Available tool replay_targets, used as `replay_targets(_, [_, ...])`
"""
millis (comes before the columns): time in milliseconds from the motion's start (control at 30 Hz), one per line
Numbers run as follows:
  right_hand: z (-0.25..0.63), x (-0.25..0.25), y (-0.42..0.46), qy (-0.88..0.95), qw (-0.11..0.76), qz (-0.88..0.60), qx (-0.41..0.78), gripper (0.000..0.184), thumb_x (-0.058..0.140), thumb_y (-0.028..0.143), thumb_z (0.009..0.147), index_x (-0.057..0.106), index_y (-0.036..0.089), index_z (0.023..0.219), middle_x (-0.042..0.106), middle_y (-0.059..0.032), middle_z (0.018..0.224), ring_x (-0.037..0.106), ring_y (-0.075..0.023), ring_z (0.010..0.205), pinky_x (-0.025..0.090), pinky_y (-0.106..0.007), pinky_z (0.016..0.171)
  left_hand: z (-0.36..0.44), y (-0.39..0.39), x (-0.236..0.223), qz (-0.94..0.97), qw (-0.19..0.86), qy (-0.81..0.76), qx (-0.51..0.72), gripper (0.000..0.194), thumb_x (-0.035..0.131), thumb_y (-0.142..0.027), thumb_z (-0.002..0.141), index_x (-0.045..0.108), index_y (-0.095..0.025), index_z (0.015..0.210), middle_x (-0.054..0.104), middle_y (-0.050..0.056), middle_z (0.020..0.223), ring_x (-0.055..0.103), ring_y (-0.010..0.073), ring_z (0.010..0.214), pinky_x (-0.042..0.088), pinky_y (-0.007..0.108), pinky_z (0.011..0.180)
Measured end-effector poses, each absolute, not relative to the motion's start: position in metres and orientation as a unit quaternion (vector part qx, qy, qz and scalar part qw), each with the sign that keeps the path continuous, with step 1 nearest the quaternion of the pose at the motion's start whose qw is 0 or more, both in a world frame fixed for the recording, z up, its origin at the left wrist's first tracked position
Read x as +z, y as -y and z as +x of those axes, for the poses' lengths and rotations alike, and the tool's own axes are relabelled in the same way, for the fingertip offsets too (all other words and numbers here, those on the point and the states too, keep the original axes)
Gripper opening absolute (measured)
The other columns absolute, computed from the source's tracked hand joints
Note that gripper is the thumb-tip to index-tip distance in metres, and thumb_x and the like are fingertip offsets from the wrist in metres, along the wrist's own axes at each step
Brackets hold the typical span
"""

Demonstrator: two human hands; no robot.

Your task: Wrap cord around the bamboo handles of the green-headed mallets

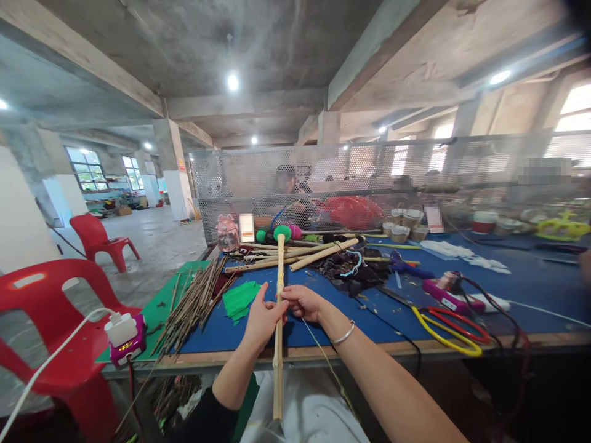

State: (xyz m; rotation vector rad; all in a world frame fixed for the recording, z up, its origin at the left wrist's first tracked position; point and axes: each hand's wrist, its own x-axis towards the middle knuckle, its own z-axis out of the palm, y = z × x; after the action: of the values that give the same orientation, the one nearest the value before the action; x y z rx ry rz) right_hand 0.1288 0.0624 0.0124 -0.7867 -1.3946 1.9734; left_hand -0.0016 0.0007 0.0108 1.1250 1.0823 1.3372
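A long bamboo stick (277,369) runs upright in front of me, with a round green head (282,233) at its far end and a pale yellowish wrap around its upper part. My left hand (264,319) is closed around the stick just below the wrapping. At the same height, my right hand (303,301) pinches against the stick's right side. From under its fingers a thin pale strip (318,344) trails down over the table edge towards my lap. The fingertips partly hide where strip and stick meet. Beside my left hand lies a green cloth-like scrap (241,301).
Thin twigs (194,301) are piled on the left; bamboo poles (323,253) and dark scraps (346,271) lie behind. Scissors with yellow handles (446,335) and a purple power strip (447,298) are on the right. A mesh partition (249,178) backs the table; red chairs (69,289) stand left.
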Motion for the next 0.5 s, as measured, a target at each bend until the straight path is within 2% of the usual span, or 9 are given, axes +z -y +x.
replay_targets(100, [0.126,0.011,-0.06,0.545,0.318,-0.292,0.719,0.029,0.066,0.033,0.063,0.046,0.014,0.069,0.036,0.0105,0.04,0.018,-0.0009,0.03,0.007,-0.017,0.031,0.002,0.001,0.01,0.456,0.534,-0.427,0.57,0.093,0.069,-0.035,0.064,0.013,-0.015,0.136,0.053,-0.006,0.049,0.051,0.0088,0.041,0.039,0.017,0.04])
replay_targets(233, [0.124,0.01,-0.066,0.561,0.356,-0.292,0.688,0.028,0.064,0.035,0.064,0.046,0.015,0.069,0.045,0.0068,0.046,0.032,-0.0027,0.033,0.012,-0.017,0.032,0.006,-0.008,0.008,0.459,0.51,-0.449,0.573,0.086,0.066,-0.033,0.067,0.015,-0.015,0.135,0.056,-0.004,0.055,0.052,0.0082,0.04,0.038,0.017,0.04])
replay_targets(300, [0.124,0.011,-0.075,0.58,0.352,-0.32,0.662,0.025,0.062,0.035,0.064,0.046,0.015,0.067,0.047,0.0052,0.046,0.035,-0.0039,0.034,0.012,-0.018,0.032,0.005,-0.02,0.008,0.486,0.496,-0.475,0.541,0.08,0.064,-0.033,0.069,0.021,-0.013,0.133,0.059,-0.002,0.056,0.052,0.0091,0.04,0.038,0.017,0.039])
replay_targets(333, [0.125,0.013,-0.08,0.593,0.34,-0.345,0.644,0.023,0.06,0.034,0.065,0.046,0.015,0.065,0.046,0.0053,0.044,0.033,-0.004,0.032,0.011,-0.018,0.032,0.003,-0.028,0.009,0.512,0.489,-0.487,0.511,0.073,0.064,-0.034,0.068,0.029,-0.011,0.129,0.06,0.0,0.056,0.052,0.0097,0.04,0.037,0.018,0.038])
replay_targets(367, [0.127,0.015,-0.086,0.605,0.326,-0.372,0.624,0.021,0.059,0.033,0.066,0.047,0.015,0.064,0.043,0.0059,0.041,0.03,-0.0038,0.031,0.01,-0.019,0.031,0.001,-0.036,0.011,0.543,0.48,-0.501,0.473,0.064,0.064,-0.035,0.067,0.041,-0.01,0.121,0.06,0.001,0.055,0.052,0.0102,0.039,0.036,0.018,0.037])
replay_targets(433, [0.131,0.02,-0.099,0.619,0.305,-0.421,0.589,0.018,0.056,0.029,0.068,0.046,0.016,0.06,0.036,0.0076,0.036,0.023,-0.0034,0.028,0.008,-0.02,0.031,-0.004,-0.054,0.016,0.601,0.458,-0.531,0.383,0.043,0.066,-0.04,0.063,0.059,-0.009,0.092,0.058,0.002,0.049,0.049,0.0108,0.036,0.034,0.019,0.035])
replay_targets(500, [0.137,0.025,-0.112,0.625,0.3,-0.445,0.567,0.019,0.055,0.026,0.068,0.044,0.017,0.056,0.03,0.0089,0.034,0.018,-0.003,0.028,0.008,-0.02,0.031,-0.007,-0.072,0.023,0.635,0.438,-0.557,0.308,0.037,0.065,-0.048,0.06,0.06,-0.011,0.064,0.054,0.003,0.042,0.046,0.0109,0.033,0.031,0.02,0.033])
